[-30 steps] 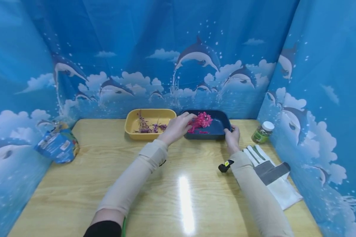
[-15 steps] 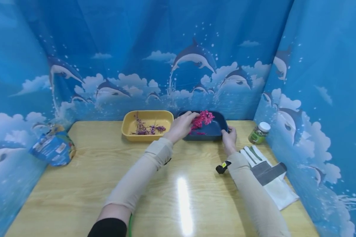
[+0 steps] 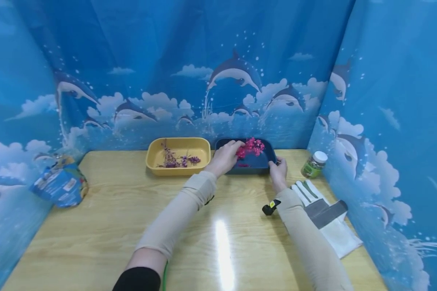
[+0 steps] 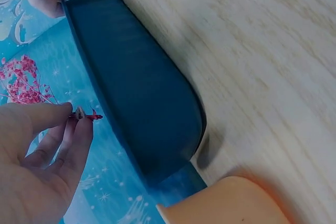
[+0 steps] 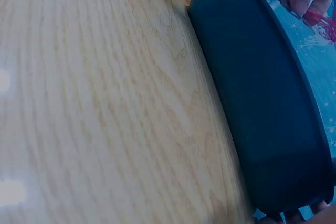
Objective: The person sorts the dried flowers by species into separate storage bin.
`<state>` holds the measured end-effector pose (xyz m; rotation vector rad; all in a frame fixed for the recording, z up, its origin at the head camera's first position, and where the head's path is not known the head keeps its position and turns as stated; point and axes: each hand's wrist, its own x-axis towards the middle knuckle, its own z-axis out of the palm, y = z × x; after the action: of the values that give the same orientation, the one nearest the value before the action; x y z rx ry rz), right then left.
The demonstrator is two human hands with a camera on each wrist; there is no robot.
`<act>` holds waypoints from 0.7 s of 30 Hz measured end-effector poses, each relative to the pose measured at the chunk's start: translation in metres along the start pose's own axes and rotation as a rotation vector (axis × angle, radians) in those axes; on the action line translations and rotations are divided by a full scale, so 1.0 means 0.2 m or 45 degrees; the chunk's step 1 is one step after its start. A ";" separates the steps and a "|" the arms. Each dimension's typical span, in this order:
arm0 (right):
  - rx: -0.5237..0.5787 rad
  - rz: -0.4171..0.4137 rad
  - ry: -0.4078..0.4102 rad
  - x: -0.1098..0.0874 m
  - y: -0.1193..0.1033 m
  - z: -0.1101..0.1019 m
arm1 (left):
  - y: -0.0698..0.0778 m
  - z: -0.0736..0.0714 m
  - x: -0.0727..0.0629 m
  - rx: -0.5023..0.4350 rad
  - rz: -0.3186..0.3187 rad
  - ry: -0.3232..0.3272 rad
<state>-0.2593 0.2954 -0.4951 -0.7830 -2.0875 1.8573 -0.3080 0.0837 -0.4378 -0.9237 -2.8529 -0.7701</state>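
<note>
Over the dark blue tray [image 3: 256, 171], my left hand [image 3: 223, 158] pinches a sprig of pink dried flowers [image 3: 255, 146] between thumb and fingers. The left wrist view shows the sprig's stem end [image 4: 86, 115] at the fingertips, with the pink blossoms [image 4: 23, 80] spreading behind the hand. Some pink bits [image 3: 245, 165] lie on the tray's floor. My right hand [image 3: 278, 173] grips the tray's right end, thumb near the rim and fingers behind it. In the right wrist view those fingers are mostly hidden by the tray wall [image 5: 262, 103].
A yellow tray [image 3: 178, 172] with purple dried sprigs [image 3: 182, 161] stands just left of the blue one. At the right are a white-lidded jar [image 3: 314, 165] and a white-and-grey glove [image 3: 324, 214]. A blue packet [image 3: 62, 184] sits at the left edge, and a dolphin-print curtain [image 3: 160, 81] hangs behind.
The pink sprig has risen a little from the blue tray in my left hand. My right hand stays on the tray's end. The head view has shifted slightly.
</note>
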 end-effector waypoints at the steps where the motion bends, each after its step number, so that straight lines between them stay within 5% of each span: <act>1: 0.000 -0.001 -0.005 0.00 0.00 0.00 | 0.00 0.01 0.00 -0.002 -0.002 0.007; 6: 0.016 -0.003 -0.034 0.01 0.00 0.02 | -0.01 0.03 0.01 -0.043 -0.026 0.027; 14: 0.041 -0.008 -0.041 0.00 0.01 0.05 | -0.04 0.05 0.03 -0.377 -0.086 -0.038; 21: 0.038 -0.025 -0.013 0.00 0.00 0.02 | -0.08 0.03 0.00 -0.327 -0.106 0.028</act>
<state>-0.2618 0.2913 -0.4968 -0.7446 -2.0608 1.8818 -0.3168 0.0761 -0.4505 -0.8178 -2.8341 -1.1700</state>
